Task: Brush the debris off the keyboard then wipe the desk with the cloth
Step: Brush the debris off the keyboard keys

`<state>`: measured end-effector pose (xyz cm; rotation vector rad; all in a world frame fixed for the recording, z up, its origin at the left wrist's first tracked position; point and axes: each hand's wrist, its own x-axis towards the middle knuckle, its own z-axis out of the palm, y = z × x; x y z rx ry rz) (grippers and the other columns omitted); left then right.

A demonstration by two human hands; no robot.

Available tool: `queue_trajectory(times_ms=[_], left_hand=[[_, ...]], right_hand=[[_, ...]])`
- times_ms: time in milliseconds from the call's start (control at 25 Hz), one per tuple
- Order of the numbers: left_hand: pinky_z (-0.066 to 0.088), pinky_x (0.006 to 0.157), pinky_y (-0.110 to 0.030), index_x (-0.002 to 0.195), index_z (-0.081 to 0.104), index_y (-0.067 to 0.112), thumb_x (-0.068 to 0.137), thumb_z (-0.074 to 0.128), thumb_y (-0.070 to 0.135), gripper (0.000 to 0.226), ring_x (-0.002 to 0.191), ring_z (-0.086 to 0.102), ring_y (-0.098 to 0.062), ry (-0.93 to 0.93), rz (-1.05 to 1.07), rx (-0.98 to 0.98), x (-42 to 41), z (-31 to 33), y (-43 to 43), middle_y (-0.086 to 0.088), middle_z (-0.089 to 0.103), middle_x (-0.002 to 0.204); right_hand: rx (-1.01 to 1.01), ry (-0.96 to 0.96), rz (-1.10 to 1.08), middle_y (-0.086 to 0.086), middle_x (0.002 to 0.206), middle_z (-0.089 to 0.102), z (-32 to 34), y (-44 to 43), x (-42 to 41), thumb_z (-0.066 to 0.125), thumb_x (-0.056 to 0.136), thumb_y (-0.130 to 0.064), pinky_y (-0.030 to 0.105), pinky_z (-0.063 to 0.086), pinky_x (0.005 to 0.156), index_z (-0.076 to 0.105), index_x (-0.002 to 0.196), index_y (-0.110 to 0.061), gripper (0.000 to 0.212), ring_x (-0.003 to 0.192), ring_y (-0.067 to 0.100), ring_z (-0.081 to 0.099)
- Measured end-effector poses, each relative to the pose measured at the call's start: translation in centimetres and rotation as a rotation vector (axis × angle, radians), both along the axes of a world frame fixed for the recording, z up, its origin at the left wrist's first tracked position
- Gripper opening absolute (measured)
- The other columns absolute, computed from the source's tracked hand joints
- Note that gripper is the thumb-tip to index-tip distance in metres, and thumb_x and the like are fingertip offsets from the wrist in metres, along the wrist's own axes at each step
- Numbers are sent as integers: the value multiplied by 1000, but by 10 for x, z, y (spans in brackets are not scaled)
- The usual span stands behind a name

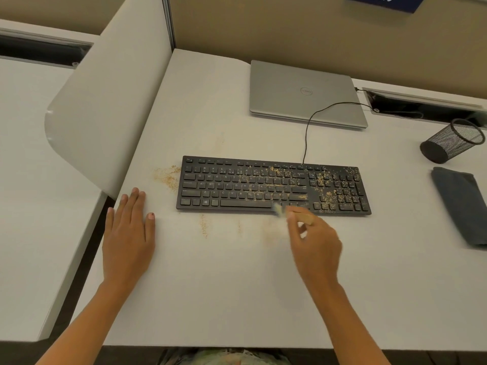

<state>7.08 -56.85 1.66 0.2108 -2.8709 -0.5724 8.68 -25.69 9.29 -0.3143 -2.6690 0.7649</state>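
Desk [224,285]: left hand [127,233] flat, right hand [315,246] round brush [303,216] at keyboard [237,185] edge.

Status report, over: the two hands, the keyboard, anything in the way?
Left hand flat on desk, open. Right hand grips brush at near edge of keyboard. Debris thick on its right half. Cloth lies far right, out of the way.

- Just the one view: a wide-angle cam on the person's head, tilted forward and down at the desk [224,285].
- It's pretty close in. The left hand [129,233] and right hand [316,246] reach up from the bottom edge, and the keyboard [237,185] sits around mid-frame.
- It faces the back partition [290,35], with the laptop [303,93] near the top.
- The lens bends straight edges toward the sides.
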Motion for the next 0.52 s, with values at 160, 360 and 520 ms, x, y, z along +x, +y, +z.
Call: queue_trajectory(times_ms=[160, 360, 520], left_hand=[[8, 123, -41, 152, 33, 6, 100, 19, 40, 63, 150, 22, -24, 5, 3, -2, 0, -1, -1, -8, 31, 159], [9, 122, -42, 152, 33, 6, 100, 20, 39, 63, 149, 22, -26, 3, 5, -4, 0, 0, 0, -9, 31, 159], [9, 122, -42, 152, 33, 5, 100, 20, 38, 63, 149, 23, -26, 4, -1, -9, 0, 1, 3, -10, 32, 159]], right_hand=[[8, -11, -272, 2, 82, 72, -4, 42, 9, 56, 96, -22, 13, 30, 53, 74, 100, -20, 19, 62, 13, 55], [-195, 46, -3, -16, 106, 70, 2, 1, 8, 54, 97, -24, 17, 44, 56, 72, 107, -26, 21, 69, 7, 61], [-119, 28, 170, -20, 110, 66, -4, -21, 9, 56, 97, -24, 8, 48, 69, 69, 116, -27, 24, 87, -1, 62]])
